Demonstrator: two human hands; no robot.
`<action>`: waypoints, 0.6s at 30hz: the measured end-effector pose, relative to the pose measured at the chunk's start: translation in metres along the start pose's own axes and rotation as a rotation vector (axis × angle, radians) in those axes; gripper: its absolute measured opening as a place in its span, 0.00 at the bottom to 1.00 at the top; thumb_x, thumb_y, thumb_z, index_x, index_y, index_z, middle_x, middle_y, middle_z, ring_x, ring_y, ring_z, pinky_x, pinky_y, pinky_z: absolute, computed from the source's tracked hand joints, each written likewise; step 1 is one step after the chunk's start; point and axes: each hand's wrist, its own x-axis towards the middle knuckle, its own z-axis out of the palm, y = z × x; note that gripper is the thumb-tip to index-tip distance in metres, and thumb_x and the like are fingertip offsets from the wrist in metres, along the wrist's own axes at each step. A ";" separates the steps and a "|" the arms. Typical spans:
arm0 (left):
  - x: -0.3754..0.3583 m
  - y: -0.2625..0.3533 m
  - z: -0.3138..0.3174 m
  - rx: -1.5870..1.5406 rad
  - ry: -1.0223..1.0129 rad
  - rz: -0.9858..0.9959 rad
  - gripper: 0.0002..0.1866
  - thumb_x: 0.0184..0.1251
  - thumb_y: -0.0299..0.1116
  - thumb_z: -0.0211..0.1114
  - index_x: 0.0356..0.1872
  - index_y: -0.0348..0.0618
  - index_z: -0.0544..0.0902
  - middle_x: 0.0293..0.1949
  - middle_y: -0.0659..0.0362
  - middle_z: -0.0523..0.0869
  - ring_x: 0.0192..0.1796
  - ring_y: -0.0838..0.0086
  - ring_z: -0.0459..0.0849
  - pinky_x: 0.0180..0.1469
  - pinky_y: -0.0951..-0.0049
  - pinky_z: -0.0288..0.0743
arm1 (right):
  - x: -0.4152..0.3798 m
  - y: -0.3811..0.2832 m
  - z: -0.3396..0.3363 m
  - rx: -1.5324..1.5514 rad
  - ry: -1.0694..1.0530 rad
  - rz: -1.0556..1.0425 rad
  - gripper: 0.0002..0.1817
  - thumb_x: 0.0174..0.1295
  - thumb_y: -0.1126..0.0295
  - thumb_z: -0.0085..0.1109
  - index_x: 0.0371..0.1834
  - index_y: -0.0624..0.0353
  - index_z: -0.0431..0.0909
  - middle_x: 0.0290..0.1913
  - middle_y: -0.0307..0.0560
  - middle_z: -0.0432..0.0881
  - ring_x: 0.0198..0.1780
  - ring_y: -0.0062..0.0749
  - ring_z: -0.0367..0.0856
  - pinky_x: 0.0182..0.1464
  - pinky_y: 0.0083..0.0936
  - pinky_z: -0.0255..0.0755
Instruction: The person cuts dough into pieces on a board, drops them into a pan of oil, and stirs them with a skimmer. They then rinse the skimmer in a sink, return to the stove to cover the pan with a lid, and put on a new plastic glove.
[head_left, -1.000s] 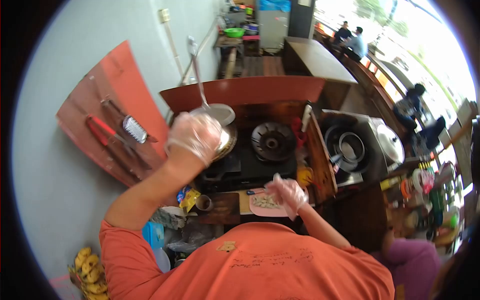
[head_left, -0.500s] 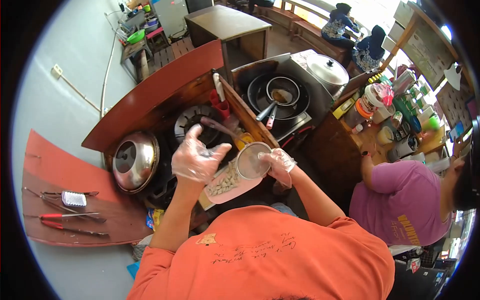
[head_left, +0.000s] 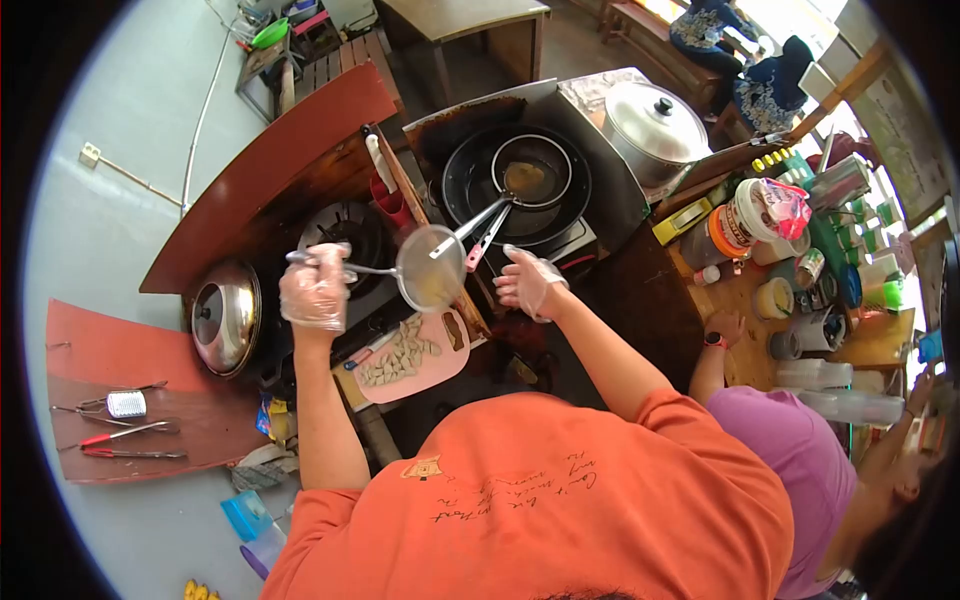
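Note:
In a clear plastic glove, my left hand is closed around the handle of a round fine-mesh strainer. The strainer is held up beside the wooden divider, its mesh facing me. My right hand, also gloved, is just right of the strainer, fingers apart and nothing in it. Below the strainer lies a pink cutting board with many small pale grey pieces on it. A knife rests along the board's left side. Behind, a small pan with some brownish liquid sits inside a black wok.
A large lidded pot stands behind the wok at right. At left are a domed-lid pan and a red panel holding tongs and a grater. A co-worker in a purple shirt is beside a wooden counter crowded with containers.
The strainer has passed from my right hand to my left, which now grips its handle. My right hand has let go and opened. The view has shifted; more of the cutting board shows.

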 end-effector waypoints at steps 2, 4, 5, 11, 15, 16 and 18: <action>-0.006 -0.005 -0.005 -0.089 0.095 -0.104 0.10 0.76 0.34 0.58 0.42 0.39 0.85 0.24 0.62 0.83 0.22 0.82 0.80 0.21 0.81 0.70 | 0.033 0.000 0.007 0.062 -0.086 0.115 0.28 0.66 0.50 0.62 0.54 0.62 0.67 0.45 0.50 0.75 0.26 0.31 0.71 0.32 0.29 0.72; -0.016 -0.006 -0.006 -0.267 0.233 -0.186 0.08 0.76 0.32 0.58 0.44 0.40 0.83 0.22 0.64 0.80 0.21 0.85 0.77 0.19 0.85 0.68 | 0.053 0.003 0.025 0.121 -0.168 0.225 0.26 0.65 0.52 0.63 0.53 0.60 0.66 0.44 0.48 0.73 0.26 0.32 0.70 0.35 0.31 0.72; -0.021 -0.008 -0.010 -0.319 0.271 -0.221 0.08 0.76 0.32 0.59 0.45 0.39 0.82 0.23 0.62 0.80 0.19 0.84 0.75 0.19 0.86 0.67 | 0.059 0.006 0.039 0.192 -0.154 0.164 0.22 0.65 0.53 0.65 0.49 0.56 0.67 0.40 0.45 0.73 0.27 0.32 0.71 0.37 0.30 0.72; -0.043 -0.008 -0.036 -0.326 0.323 -0.437 0.08 0.74 0.33 0.61 0.42 0.38 0.81 0.21 0.59 0.80 0.17 0.83 0.73 0.17 0.83 0.67 | 0.094 0.005 0.071 0.449 -0.179 0.166 0.17 0.64 0.57 0.67 0.25 0.48 0.70 0.18 0.31 0.68 0.24 0.24 0.70 0.34 0.22 0.69; -0.039 -0.013 -0.036 -0.415 0.324 -0.379 0.07 0.72 0.30 0.60 0.40 0.37 0.81 0.22 0.57 0.81 0.17 0.80 0.76 0.17 0.80 0.71 | 0.085 0.006 0.071 0.359 -0.162 0.015 0.17 0.63 0.57 0.66 0.21 0.48 0.72 0.20 0.35 0.74 0.22 0.25 0.75 0.24 0.20 0.71; -0.035 -0.014 -0.033 -0.438 0.291 -0.372 0.06 0.71 0.29 0.59 0.39 0.37 0.81 0.23 0.57 0.82 0.18 0.80 0.77 0.18 0.79 0.73 | 0.081 0.005 0.068 0.412 -0.183 0.043 0.17 0.62 0.58 0.67 0.21 0.48 0.72 0.20 0.35 0.74 0.23 0.26 0.76 0.24 0.22 0.71; -0.023 -0.007 -0.021 -0.386 0.242 -0.351 0.06 0.72 0.29 0.59 0.39 0.37 0.80 0.23 0.57 0.82 0.19 0.79 0.78 0.19 0.79 0.73 | 0.058 -0.003 0.060 0.504 -0.224 0.131 0.15 0.60 0.61 0.66 0.21 0.48 0.72 0.20 0.36 0.74 0.23 0.29 0.77 0.24 0.27 0.73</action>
